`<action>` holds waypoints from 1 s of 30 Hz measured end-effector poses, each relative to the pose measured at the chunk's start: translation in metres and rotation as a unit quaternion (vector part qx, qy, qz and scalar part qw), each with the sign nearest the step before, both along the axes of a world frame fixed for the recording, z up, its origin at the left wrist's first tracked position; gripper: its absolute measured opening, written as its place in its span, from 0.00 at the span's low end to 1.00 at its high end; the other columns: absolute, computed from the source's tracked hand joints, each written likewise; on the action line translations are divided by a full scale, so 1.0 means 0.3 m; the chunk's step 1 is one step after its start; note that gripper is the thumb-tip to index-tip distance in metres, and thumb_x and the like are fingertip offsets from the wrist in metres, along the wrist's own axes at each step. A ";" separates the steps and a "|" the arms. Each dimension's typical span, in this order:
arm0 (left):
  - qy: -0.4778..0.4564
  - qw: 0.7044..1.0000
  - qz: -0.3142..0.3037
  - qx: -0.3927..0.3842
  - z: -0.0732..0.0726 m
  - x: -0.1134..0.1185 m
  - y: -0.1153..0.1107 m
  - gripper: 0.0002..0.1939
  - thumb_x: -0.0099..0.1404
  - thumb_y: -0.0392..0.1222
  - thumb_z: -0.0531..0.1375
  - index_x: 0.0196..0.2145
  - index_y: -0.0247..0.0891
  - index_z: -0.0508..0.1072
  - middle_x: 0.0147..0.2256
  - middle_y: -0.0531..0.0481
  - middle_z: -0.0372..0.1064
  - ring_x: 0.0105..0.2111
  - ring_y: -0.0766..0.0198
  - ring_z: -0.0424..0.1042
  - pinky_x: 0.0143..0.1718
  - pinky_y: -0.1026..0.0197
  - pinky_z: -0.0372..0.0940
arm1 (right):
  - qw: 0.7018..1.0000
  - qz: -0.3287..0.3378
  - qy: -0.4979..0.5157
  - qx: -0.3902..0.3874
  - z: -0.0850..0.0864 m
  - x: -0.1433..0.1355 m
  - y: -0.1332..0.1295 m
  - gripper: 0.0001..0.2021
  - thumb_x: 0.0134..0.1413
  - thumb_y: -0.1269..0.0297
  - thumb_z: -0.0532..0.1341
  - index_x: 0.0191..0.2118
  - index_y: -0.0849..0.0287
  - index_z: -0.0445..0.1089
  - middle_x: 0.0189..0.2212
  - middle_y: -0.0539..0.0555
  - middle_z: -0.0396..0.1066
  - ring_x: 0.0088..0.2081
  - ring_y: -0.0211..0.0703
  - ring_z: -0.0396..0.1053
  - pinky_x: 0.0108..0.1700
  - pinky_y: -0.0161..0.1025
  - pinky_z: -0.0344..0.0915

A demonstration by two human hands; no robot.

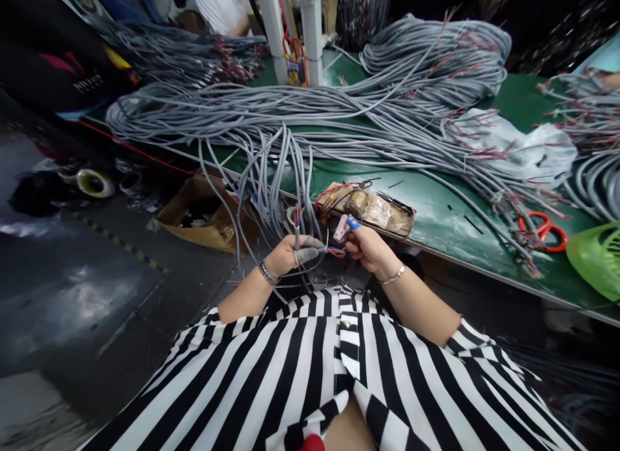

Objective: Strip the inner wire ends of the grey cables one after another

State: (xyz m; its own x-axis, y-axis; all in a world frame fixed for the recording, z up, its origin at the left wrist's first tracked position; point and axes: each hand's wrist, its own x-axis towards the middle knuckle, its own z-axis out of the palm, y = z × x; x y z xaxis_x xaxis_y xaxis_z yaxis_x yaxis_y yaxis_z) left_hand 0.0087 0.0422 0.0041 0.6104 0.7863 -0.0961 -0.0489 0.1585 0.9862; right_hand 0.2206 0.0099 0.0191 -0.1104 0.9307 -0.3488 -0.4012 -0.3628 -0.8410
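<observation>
We've got one grey cable point(296, 228) pinched upright in the left hand point(287, 254), which wears grey finger covers. Its stripped end fans into thin red, blue and orange wires point(335, 250) running sideways to the right hand point(367, 245). That hand grips a small pinkish tool point(341, 228) with a blue tip, tilted up, just above the wires.

The person is wearing a black-and-white striped top point(334, 373) with short sleeves and a small button on the placket. The left hand point(285, 254) is wearing a grey finger cot and a beaded bracelet point(266, 272) at the wrist. The right hand point(367, 246) is wearing a blue fingertip cover and a thin silver bangle point(393, 276).
</observation>
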 end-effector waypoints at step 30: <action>0.036 0.991 -0.131 -0.004 -0.046 0.007 0.009 0.22 0.53 0.52 0.68 0.35 0.28 0.78 0.28 0.45 0.74 0.25 0.68 0.69 0.27 0.68 0.63 | 0.994 0.003 0.112 0.015 -0.109 -0.001 -0.016 0.30 0.44 0.33 0.60 0.31 0.60 0.68 0.26 0.50 0.68 0.17 0.26 0.41 0.16 0.29 0.30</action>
State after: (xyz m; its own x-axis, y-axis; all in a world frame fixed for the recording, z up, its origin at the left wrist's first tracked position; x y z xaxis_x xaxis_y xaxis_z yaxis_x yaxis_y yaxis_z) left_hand 0.0108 0.0450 -0.0098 0.7846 0.6011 -0.1520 0.0653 0.1638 0.9843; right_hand 0.2203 0.0049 -0.0135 -0.1879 0.9391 -0.2876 -0.5781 -0.3424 -0.7406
